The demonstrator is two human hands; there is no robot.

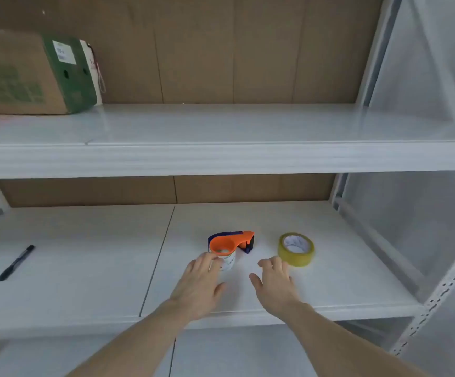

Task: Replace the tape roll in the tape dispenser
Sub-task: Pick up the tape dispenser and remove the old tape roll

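Note:
An orange and blue tape dispenser [231,242] stands on the white lower shelf [85,268], with a nearly bare white roll core [227,261] in it. A yellowish tape roll [296,249] lies flat to its right. My left hand [200,285] reaches toward the dispenser, fingers apart, fingertips at the white core. My right hand [273,284] hovers open between the dispenser and the yellowish roll, fingertips just short of the roll. Neither hand holds anything.
A black marker pen [16,262] lies at the left of the lower shelf. A cardboard box with green print [30,74] sits on the upper shelf [220,156] at the left. A perforated metal upright [438,295] borders the right side.

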